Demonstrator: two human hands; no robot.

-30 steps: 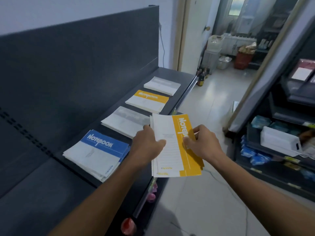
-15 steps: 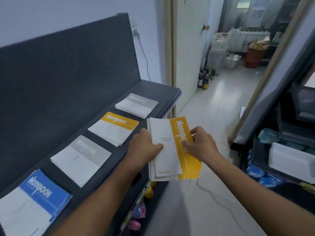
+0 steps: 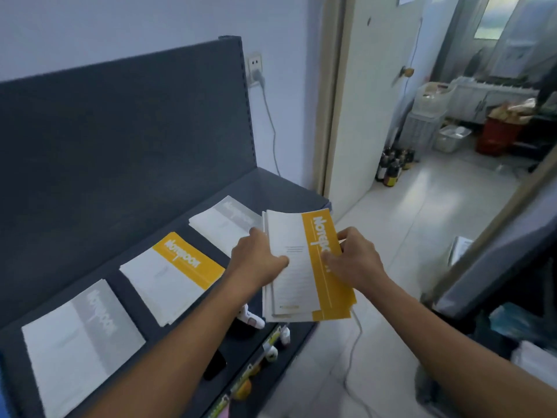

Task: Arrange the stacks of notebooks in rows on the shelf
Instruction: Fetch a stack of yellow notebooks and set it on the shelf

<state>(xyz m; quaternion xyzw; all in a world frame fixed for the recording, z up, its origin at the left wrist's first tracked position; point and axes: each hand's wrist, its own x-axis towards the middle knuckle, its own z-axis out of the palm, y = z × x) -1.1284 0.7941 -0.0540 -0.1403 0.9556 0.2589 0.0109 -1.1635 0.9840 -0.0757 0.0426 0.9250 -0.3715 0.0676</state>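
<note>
I hold a stack of yellow-and-white notebooks (image 3: pixel 304 267) in both hands, just off the right front edge of the dark grey shelf (image 3: pixel 280 188). My left hand (image 3: pixel 256 260) grips its left edge and my right hand (image 3: pixel 352 257) grips its yellow right edge. On the shelf lie three stacks in a row: a grey-and-white stack (image 3: pixel 81 336) at the near left, a yellow-and-white stack (image 3: pixel 171 273) in the middle, and another grey-and-white stack (image 3: pixel 226 221) farther right, partly hidden behind my left hand.
The shelf's tall dark back panel (image 3: pixel 120 146) rises behind the stacks. Small items hang on a lower shelf edge (image 3: pixel 271 345). An open doorway (image 3: pixel 376 116) and tiled floor (image 3: pixel 407 236) lie to the right, with dark bottles (image 3: pixel 391 167) on the floor. Another shelf unit (image 3: pixel 512 297) stands at right.
My view has swung right along the shelf: the blue stack has slid out of view and the shelf's right end is now in front. Both hands still hold the yellow stack.
</note>
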